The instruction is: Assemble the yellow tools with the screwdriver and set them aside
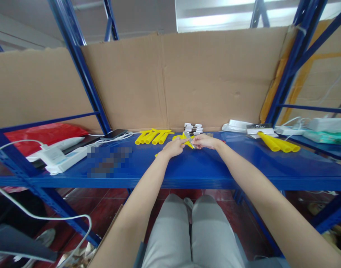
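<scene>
My left hand (174, 146) and my right hand (204, 141) meet over the blue shelf (198, 167), fingers closed around a small silvery-white piece (190, 139) between them. What exactly this piece is cannot be made out. Yellow parts (178, 137) show beside and beneath my fingers. Just behind the hands is a stack of small white-and-dark packets (193, 128). To the left lies a row of several yellow cone-shaped tubes (153, 136). More yellow cones (279, 144) rest on the right, their narrow ends at a black-and-white card (260, 129).
A white power strip (69, 159) with a charger and cables sits at the left, by a red bag (44, 134). Blue uprights (85, 70) frame the shelf; cardboard (204, 78) closes its back. White packages (237, 125) lie at the back right.
</scene>
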Motion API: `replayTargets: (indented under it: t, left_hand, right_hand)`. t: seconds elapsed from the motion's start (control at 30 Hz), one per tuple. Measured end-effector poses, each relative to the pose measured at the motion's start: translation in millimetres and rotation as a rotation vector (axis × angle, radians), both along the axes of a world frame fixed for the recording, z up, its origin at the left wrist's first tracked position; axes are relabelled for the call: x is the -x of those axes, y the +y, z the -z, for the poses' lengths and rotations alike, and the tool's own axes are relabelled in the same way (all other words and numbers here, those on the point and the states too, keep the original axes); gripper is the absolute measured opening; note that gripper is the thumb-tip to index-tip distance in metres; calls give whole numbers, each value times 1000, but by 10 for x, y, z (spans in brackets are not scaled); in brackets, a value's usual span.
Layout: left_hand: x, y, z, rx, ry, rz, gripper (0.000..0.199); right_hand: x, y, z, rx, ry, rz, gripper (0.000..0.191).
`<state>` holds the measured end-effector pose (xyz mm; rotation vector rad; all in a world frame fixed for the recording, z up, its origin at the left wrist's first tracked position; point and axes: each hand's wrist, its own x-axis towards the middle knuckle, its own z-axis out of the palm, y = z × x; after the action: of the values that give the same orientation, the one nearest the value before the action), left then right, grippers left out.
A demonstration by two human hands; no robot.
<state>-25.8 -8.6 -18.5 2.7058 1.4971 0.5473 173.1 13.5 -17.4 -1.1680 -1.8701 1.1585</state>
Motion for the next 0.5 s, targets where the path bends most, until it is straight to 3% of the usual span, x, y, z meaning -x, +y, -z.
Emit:
replayTargets:
  t: [0.27, 0.5]
  left_hand:
    - [-13, -44, -44, 7, 3, -26, 50]
    - [2, -23, -27, 2, 12, -49, 50]
  right_hand:
    - [17, -21, -58, -104, -10, 17, 22]
    - [56, -41, -63, -68, -86, 71, 24]
